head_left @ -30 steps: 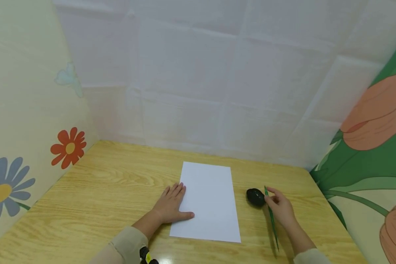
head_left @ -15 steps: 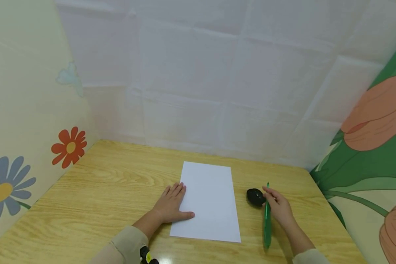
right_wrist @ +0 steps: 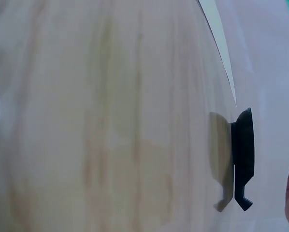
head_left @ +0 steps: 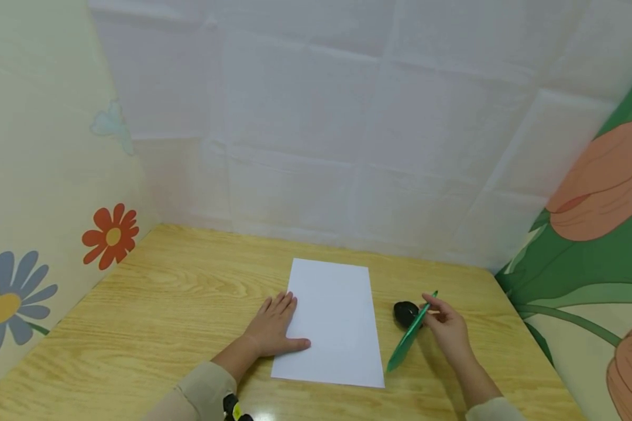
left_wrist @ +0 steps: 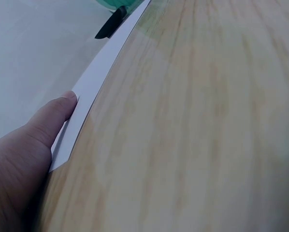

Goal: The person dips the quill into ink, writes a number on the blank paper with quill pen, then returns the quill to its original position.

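A white sheet of paper (head_left: 332, 327) lies on the wooden table. My left hand (head_left: 275, 328) rests flat on its left edge, fingers straight and the thumb (left_wrist: 57, 113) out over the paper. To the right of the paper, my right hand (head_left: 446, 328) pinches a thin glossy green thing (head_left: 409, 336) by its upper part. It slants down to the left, and its rounded edge shows in the left wrist view. Beside the right fingers sits a small glossy black oval thing (head_left: 404, 313), which the green thing partly overlaps. In the right wrist view the black thing (right_wrist: 243, 152) has a low profile.
The light wooden table (head_left: 200, 280) meets a creased white cloth (head_left: 295, 146) at the back. Flower-printed panels (head_left: 37, 193) stand at the left and right. A black and yellow item (head_left: 236, 408) shows by the left sleeve.
The green thing has turned in my right fingers, from nearly edge-on and upright to a leftward slant, its lower end swinging toward the paper. My left hand stays in place.
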Available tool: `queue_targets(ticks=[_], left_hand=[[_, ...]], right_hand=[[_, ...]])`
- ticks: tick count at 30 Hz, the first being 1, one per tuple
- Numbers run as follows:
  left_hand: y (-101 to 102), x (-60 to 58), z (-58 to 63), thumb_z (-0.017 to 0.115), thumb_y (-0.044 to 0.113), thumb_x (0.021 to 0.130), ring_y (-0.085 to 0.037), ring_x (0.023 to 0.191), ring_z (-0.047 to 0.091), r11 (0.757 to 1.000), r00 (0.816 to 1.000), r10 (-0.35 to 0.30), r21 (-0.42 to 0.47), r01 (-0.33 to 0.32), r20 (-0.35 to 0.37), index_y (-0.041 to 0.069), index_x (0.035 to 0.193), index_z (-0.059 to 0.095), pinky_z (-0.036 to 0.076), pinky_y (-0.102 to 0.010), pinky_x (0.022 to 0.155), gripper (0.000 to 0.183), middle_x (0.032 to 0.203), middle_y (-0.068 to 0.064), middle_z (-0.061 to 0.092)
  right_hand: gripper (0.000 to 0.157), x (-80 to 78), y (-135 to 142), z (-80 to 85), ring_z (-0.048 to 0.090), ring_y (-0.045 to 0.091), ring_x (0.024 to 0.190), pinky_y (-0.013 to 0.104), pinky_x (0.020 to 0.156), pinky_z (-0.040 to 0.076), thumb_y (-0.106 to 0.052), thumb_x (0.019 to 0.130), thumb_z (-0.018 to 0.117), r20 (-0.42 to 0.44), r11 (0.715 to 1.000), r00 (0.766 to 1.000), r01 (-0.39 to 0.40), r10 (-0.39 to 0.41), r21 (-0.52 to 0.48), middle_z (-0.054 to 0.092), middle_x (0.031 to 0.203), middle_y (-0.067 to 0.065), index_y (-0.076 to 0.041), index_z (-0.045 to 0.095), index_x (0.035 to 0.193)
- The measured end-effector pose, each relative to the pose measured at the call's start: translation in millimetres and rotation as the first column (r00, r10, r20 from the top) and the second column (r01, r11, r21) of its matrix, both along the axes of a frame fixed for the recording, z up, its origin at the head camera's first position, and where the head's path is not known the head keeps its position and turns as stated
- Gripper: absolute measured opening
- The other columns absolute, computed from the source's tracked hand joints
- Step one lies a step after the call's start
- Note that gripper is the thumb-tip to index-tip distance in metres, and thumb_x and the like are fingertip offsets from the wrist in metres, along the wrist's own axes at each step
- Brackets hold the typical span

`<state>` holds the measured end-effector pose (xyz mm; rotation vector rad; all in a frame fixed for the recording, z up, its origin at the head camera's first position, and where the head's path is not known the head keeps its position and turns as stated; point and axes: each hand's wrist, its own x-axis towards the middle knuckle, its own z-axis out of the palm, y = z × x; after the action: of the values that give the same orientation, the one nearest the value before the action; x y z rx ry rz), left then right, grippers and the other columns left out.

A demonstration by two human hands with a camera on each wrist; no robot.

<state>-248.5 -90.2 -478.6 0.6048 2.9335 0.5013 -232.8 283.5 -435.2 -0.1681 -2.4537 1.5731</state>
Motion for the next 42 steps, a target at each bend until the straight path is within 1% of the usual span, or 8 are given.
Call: queue_targets(ticks=[4,11,16,21,29,31,36,42], left_hand=[[0.0,0.1,-0.6,0.058,0.074,0.081,-0.031,0.153,0.015,1.000,1.000,0.000,0.001,0.000,0.002,0.000,0.154,0.026,0.011,-0.052,0.124,0.108,0.163,-0.016,0.020],[-0.3,-0.2,-0.1,0.057,0.074,0.081,-0.031,0.153,0.015,1.000,1.000,-0.002,0.005,0.002,-0.001,0.000,0.154,0.026,0.010,-0.052,0.124,0.108,0.163,-0.016,0.020],[-1.0,-1.1,-2.5,0.057,0.074,0.081,-0.032,0.153,0.014,1.000,1.000,-0.010,0.014,0.010,-0.004,-0.001,0.154,0.025,0.009,-0.053,0.124,0.109,0.163,-0.016,0.019],[-2.5,-2.9,-6.9,0.054,0.078,0.080,-0.033,0.153,0.013,0.999,1.000,-0.019,0.028,0.019,-0.016,-0.001,0.154,0.024,0.007,-0.053,0.123,0.112,0.163,-0.017,0.018],[-1.9,-5.2,-12.1,0.055,0.076,0.081,-0.031,0.153,0.012,1.000,1.000,-0.008,0.013,0.008,-0.023,0.002,0.155,0.023,0.007,-0.052,0.124,0.110,0.164,-0.014,0.017],[-1.8,-5.2,-12.6,0.056,0.075,0.081,-0.030,0.153,0.013,1.000,1.000,-0.004,0.018,0.005,-0.024,0.002,0.155,0.024,0.007,-0.052,0.124,0.109,0.164,-0.014,0.018],[-1.9,-4.8,-13.1,0.058,0.074,0.080,-0.031,0.153,0.014,1.000,1.000,-0.006,0.031,0.007,-0.031,0.001,0.154,0.025,0.008,-0.054,0.123,0.109,0.163,-0.015,0.019],[-1.4,-4.6,-13.2,0.058,0.074,0.080,-0.032,0.153,0.012,1.000,1.000,-0.005,0.030,0.006,-0.025,0.001,0.154,0.024,0.007,-0.053,0.124,0.109,0.164,-0.015,0.018]], right_hand=[[0.039,-0.2,0.6,0.2,0.061,0.001,0.076,0.018,0.067,0.053,-0.003,0.094,0.057,0.040,0.999,0.999,0.031,-0.031,-0.009,0.064,0.090,-0.015,-0.004,0.057,0.134],[0.034,-1.1,-0.6,0.3,0.062,0.002,0.071,0.019,0.061,0.046,-0.019,0.099,0.059,0.102,0.998,0.993,0.057,-0.058,0.012,0.068,0.085,-0.020,-0.007,0.061,0.131],[0.036,-2.8,-2.7,-0.9,0.061,0.005,0.071,0.019,0.059,0.045,-0.024,0.099,0.059,0.093,0.997,0.993,0.076,-0.078,0.024,0.073,0.090,-0.010,-0.007,0.060,0.130],[0.038,-2.9,-4.4,-1.3,0.060,0.000,0.079,0.017,0.070,0.051,-0.028,0.099,0.059,0.087,0.995,0.992,0.092,-0.095,0.035,0.073,0.100,0.003,-0.007,0.061,0.130],[0.038,-3.8,-7.0,-1.8,0.053,-0.003,0.085,0.013,0.072,0.047,-0.032,0.094,0.066,0.078,0.994,0.991,0.106,-0.108,0.037,0.066,0.103,-0.028,-0.004,0.067,0.119],[0.036,-4.0,-8.0,-2.0,0.053,-0.002,0.083,0.015,0.071,0.046,-0.032,0.093,0.067,0.066,0.994,0.993,0.095,-0.098,0.055,0.068,0.110,-0.023,-0.002,0.068,0.114],[0.039,-4.9,-10.6,-1.8,0.057,-0.003,0.085,0.016,0.073,0.048,-0.035,0.095,0.064,0.068,0.991,0.996,0.047,-0.056,0.129,0.068,0.125,0.009,-0.004,0.069,0.118],[0.037,-6.7,-14.5,-2.1,0.058,0.003,0.087,0.017,0.074,0.048,-0.030,0.095,0.065,0.062,0.988,0.998,0.022,-0.032,0.152,0.071,0.113,0.015,-0.004,0.068,0.121]])
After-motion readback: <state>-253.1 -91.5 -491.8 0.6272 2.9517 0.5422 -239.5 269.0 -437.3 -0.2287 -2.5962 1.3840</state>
